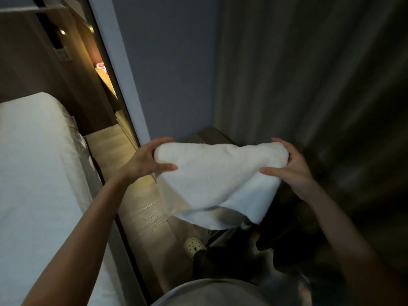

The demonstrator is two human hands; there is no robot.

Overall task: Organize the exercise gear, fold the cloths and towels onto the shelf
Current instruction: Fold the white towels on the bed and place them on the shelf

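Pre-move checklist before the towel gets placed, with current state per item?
1. Left hand has a firm hold on the towel: ok, thumb under and fingers over its left end.
2. Right hand has a hold on the right end: ok, thumb and fingers pinch it.
3. Fold finished: not ok, a loose layer hangs below the held edge.
4. Towel off the floor: ok, it is held in the air.
5. Target shelf located: cannot tell, the area ahead and to the right is dark and blurred.
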